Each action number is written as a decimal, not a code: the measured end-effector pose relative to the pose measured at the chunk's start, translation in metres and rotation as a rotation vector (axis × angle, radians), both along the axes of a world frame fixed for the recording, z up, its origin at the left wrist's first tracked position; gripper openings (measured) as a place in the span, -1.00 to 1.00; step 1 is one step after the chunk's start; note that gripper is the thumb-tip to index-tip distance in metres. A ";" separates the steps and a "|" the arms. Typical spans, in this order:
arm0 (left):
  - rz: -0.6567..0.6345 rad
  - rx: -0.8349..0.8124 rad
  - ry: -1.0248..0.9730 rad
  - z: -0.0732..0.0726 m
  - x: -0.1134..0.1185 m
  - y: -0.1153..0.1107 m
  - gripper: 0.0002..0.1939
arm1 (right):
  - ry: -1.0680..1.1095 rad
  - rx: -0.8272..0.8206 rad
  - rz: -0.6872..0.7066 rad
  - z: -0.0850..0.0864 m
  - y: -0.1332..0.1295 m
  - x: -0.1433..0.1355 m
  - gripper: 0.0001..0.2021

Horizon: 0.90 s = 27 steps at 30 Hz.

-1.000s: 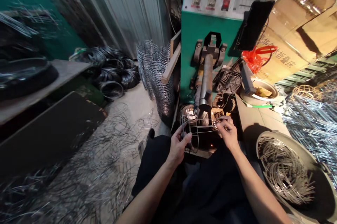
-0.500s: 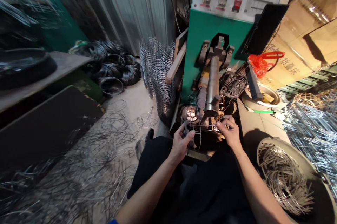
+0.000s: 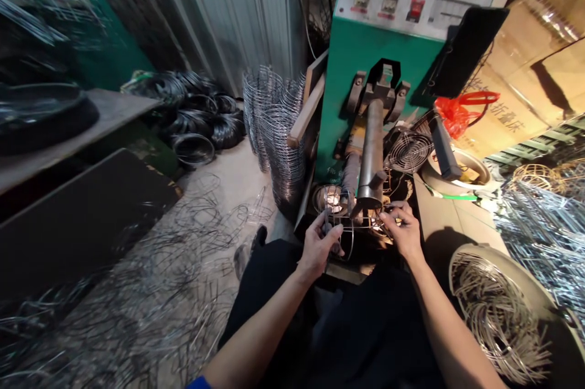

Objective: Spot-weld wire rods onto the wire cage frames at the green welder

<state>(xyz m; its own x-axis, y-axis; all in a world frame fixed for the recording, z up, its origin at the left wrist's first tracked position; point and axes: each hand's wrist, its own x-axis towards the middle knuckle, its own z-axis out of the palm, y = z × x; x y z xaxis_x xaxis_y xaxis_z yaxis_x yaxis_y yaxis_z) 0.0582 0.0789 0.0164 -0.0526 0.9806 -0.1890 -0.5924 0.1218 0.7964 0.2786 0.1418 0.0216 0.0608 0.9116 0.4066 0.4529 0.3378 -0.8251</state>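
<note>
A thin wire frame [image 3: 351,240] with a curved hoop lies under the tip of the metal cylinder [image 3: 372,157] on the green machine [image 3: 361,41]. My left hand [image 3: 319,244] pinches its left side between thumb and fingers. At the right side, my right hand [image 3: 402,229] has closed fingers on the same wire frame, close beside the cylinder's lower end. The exact contact between wire and machine is too small to tell.
Stacked wire rings [image 3: 283,151] stand left of the machine. A bucket of bent wires [image 3: 498,316] is at lower right, with straight rods [image 3: 543,236] beyond. Loose wire scraps [image 3: 183,279] cover the floor at left. Black wire coils [image 3: 194,148] lie further back.
The machine and both hands appear slightly further right in the view. The wire frame has moved a little relative to the cylinder tip; both hands keep their grip on it.
</note>
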 end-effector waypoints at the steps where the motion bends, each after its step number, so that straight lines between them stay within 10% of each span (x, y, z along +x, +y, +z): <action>1: -0.004 0.001 0.001 -0.002 0.000 0.001 -0.13 | -0.002 0.004 -0.005 0.000 0.000 0.000 -0.59; 10: -0.023 -0.010 0.011 0.006 0.001 -0.018 -0.22 | 0.176 -0.057 -0.035 -0.013 -0.018 0.014 -0.69; 15: -0.076 -0.196 -0.148 0.005 0.003 -0.104 -0.33 | 0.081 -0.304 0.005 -0.035 -0.076 0.051 -0.51; 19: -0.565 -0.258 0.182 0.000 -0.048 -0.171 -0.52 | -0.074 -0.666 0.114 -0.026 -0.116 0.063 -0.49; 21: -0.685 -0.142 0.605 0.000 -0.076 -0.167 -0.63 | -0.198 -0.776 0.286 -0.015 -0.119 0.051 -0.49; 23: -0.501 0.044 0.913 0.001 -0.086 -0.139 -0.63 | -0.345 -0.780 0.473 -0.005 -0.112 0.027 -0.52; 27: -0.402 0.411 1.311 -0.012 -0.052 -0.078 -0.61 | -0.631 -0.590 0.450 -0.004 -0.106 -0.021 -0.62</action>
<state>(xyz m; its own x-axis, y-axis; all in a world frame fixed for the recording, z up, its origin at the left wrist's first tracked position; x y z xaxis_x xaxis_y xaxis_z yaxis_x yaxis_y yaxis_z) 0.0058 0.0010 0.0044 0.3257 0.9426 0.0740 0.6043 -0.2677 0.7504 0.2574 0.0358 0.0172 -0.4151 0.8642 -0.2844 0.7995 0.1974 -0.5674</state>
